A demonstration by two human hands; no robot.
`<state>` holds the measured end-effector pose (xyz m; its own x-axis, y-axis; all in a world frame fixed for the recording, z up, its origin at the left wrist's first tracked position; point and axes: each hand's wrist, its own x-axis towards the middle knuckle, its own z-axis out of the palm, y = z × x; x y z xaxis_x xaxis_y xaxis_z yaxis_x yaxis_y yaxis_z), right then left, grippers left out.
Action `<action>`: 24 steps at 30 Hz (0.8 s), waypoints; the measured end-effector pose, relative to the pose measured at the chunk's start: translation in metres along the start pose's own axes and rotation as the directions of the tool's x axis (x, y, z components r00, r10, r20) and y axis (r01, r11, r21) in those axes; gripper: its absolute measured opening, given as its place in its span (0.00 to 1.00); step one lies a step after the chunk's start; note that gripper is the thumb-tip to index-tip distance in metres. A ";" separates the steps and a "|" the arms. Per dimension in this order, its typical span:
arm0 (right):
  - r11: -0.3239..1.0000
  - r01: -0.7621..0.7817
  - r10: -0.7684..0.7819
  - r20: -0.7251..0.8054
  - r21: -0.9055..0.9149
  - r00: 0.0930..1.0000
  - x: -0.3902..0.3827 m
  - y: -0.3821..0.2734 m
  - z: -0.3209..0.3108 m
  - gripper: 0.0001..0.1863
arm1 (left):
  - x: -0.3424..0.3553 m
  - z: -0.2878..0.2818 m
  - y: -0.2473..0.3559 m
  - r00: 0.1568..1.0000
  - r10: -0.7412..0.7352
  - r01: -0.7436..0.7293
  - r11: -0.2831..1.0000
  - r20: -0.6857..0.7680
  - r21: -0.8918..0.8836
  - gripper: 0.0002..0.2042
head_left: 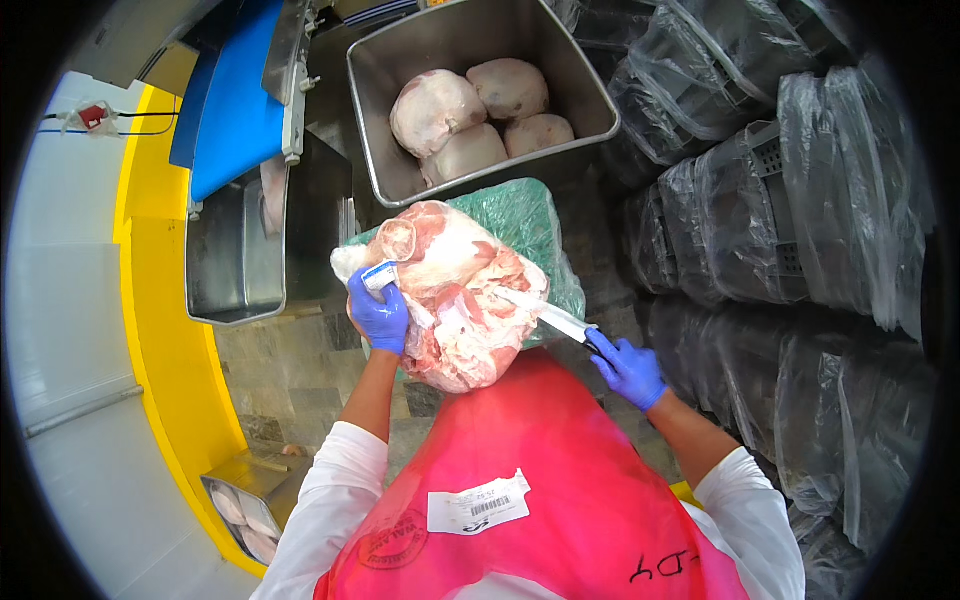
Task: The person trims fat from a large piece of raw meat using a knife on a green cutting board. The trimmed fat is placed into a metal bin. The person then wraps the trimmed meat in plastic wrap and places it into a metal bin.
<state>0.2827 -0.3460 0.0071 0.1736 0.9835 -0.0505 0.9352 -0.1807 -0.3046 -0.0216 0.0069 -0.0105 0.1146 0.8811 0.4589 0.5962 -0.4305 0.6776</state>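
A large raw cut of meat [445, 300], pink with white fat, lies in front of me on a stand covered in green plastic film [535, 215]. My left hand [380, 318], in a blue-purple glove, is against the meat's left side. Its fingers are closed on a small white and blue label [380, 276]. My right hand [630, 372], gloved alike, is wrapped round the dark handle of a knife [562, 321]. The blade points left, with its tip against the meat's right part; whether it has gone in, I cannot tell.
Beyond the stand is a metal bin [368, 120] with several meat pieces [437, 112]. A blue conveyor belt [235, 125] slopes above another metal bin [235, 285] at left. Stacked crates wrapped in clear plastic [740, 220] line the right side. More meat fills a container [240, 515] at lower left.
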 end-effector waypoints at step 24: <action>0.975 -0.146 0.095 0.278 0.167 0.956 0.028 -0.045 -0.180 0.28 | -0.009 -0.006 -0.011 1.000 0.006 -0.006 1.000 -0.017 0.002 0.19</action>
<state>0.3016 -0.3109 0.1907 0.1691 0.9244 -0.3420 0.8352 -0.3186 -0.4483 -0.0345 0.0022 -0.0188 0.1045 0.8748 0.4730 0.5972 -0.4356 0.6735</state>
